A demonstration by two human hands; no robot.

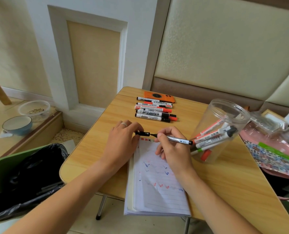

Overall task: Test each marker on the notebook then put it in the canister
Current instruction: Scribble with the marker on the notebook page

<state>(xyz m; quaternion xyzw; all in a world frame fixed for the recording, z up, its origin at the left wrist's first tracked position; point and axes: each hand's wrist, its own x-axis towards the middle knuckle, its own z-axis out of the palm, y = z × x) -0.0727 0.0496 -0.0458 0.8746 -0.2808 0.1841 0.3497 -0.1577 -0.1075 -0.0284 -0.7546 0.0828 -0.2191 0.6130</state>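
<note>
A slim black marker [175,139] is being held level above the top edge of an open notebook [157,183], which is lying on a wooden desk [93,146]. The barrel is being pinched near its tip by the right hand [172,149], fingers curled around it. The black cap [143,133] is being gripped by the left hand [121,142], just apart from the exposed tip. The marker is judged to be light, stiff and smooth, best held near the tip for control. Both forearms are being extended forward, wrists low over the page. A clear canister [224,119] is lying tilted just right of the hands, with several markers inside. More markers [154,110] are lying in a row further back.
</note>
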